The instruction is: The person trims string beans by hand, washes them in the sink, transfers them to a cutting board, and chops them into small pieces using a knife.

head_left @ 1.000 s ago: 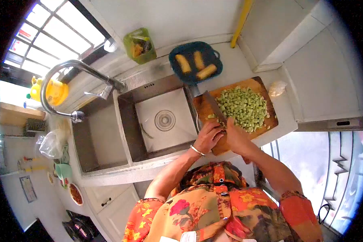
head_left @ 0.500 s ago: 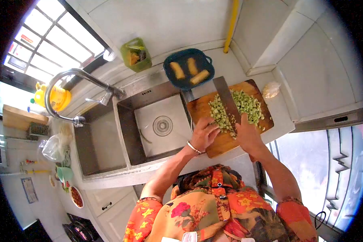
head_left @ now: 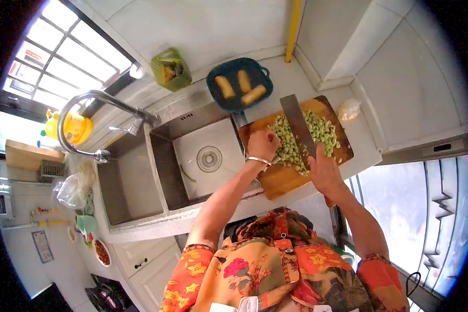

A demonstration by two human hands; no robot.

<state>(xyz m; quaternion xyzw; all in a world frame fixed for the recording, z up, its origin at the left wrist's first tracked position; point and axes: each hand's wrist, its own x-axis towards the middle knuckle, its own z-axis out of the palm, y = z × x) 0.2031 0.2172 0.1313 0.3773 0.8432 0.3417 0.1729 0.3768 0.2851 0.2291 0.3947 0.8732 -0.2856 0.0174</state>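
My right hand [head_left: 325, 174] is wrapped around the handle end of a broad-bladed cleaver [head_left: 298, 122]. The blade stands across a heap of chopped green vegetable pieces [head_left: 320, 132], with pieces on both sides of it. Under them lies a wooden cutting board [head_left: 281, 182]. At the board's left side my left hand [head_left: 263, 145], with a bracelet at the wrist, has its fingers curled in beside the left part of the heap. Whatever those fingers hold, if anything, is hidden.
A dark basket [head_left: 233, 106] with three yellowish-brown pieces stands behind the board. To the left is a double sink [head_left: 164, 177] with a curved faucet [head_left: 80, 96]. A green container [head_left: 179, 83] sits by the wall, and a small clear bag [head_left: 349, 110] lies right of the board.
My left hand has moved up and left along the board's left side, its fingers now more curled. The cleaver has shifted slightly, still in my right hand.
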